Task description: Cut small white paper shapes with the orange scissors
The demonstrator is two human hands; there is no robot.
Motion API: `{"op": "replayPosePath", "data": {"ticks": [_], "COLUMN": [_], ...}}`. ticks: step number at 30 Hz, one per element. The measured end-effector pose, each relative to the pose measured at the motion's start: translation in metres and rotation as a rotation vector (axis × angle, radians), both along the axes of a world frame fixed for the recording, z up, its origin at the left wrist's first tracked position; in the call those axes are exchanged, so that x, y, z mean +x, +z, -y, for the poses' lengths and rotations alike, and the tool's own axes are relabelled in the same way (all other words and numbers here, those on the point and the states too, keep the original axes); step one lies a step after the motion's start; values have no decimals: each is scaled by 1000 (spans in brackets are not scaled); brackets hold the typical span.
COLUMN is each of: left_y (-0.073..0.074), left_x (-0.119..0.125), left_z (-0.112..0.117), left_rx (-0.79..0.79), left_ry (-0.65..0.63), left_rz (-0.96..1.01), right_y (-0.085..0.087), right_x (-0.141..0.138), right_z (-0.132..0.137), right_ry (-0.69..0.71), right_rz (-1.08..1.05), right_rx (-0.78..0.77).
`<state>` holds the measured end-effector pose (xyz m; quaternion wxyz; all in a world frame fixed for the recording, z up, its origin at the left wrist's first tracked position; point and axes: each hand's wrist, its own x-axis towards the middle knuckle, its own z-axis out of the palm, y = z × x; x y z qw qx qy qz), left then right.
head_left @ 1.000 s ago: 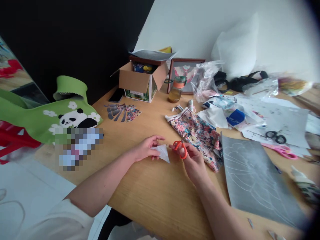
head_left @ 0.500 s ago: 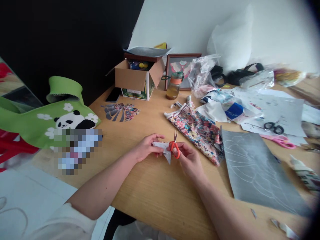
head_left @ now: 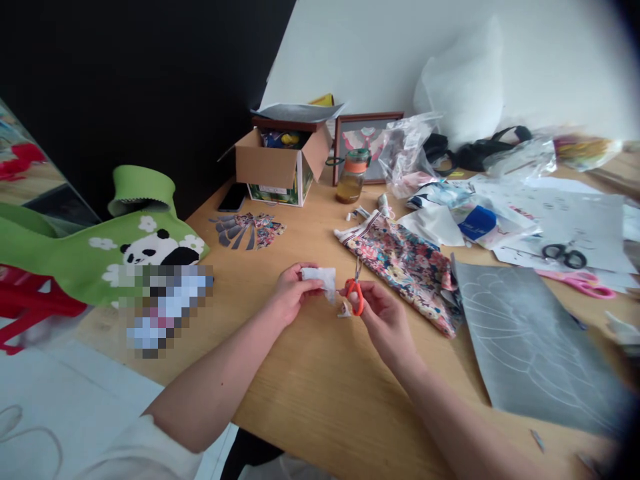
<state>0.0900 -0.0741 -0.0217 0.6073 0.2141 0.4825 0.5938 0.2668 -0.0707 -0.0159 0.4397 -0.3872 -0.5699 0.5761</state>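
Note:
My left hand [head_left: 295, 291] pinches a small pale piece of fabric or paper [head_left: 321, 277]; its exact material is hard to tell. In my right hand [head_left: 383, 317] is a pair of small scissors with orange handles [head_left: 355, 297], blades pointing away from me. The blades stand apart from the pale piece. A small scrap [head_left: 344, 311] lies between the two hands on the table. Just beyond my right hand is folded floral fabric [head_left: 400, 260]. Farther back, cut grey and floral strips [head_left: 250, 230] lie in a fan shape.
A grey sheet with white line drawing [head_left: 520, 340] covers the right side. Behind it lie pink scissors [head_left: 585, 285] and black-handled scissors [head_left: 565, 255]. An open cardboard box [head_left: 270, 167], a bottle [head_left: 351, 177] and a phone [head_left: 233, 198] stand or lie at the back.
The scissors have moved right, away from the pale piece. A small scrap now shows on the table between my hands. The pale piece is turned and held higher.

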Motion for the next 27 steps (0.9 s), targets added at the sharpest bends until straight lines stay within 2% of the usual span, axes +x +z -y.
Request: {"op": "replayPosePath", "data": {"ticks": [4, 8, 15, 27], "left_y": [2, 4, 8, 12], "left_x": [-8, -8, -4, 2], "left_z": [-5, -4, 0, 4], "left_rx": [26, 31, 87, 75], "left_ry": [116, 100, 107, 90], "left_rz": [-4, 7, 3, 17], "right_y": [-3, -9, -4, 2], "right_x": [-5, -5, 1, -1], "right_z": [2, 3, 2, 3], "right_ry": [184, 363, 440, 437], "right_rz": [-21, -29, 21, 61], "right_rx": [-165, -321, -361, -313]}}
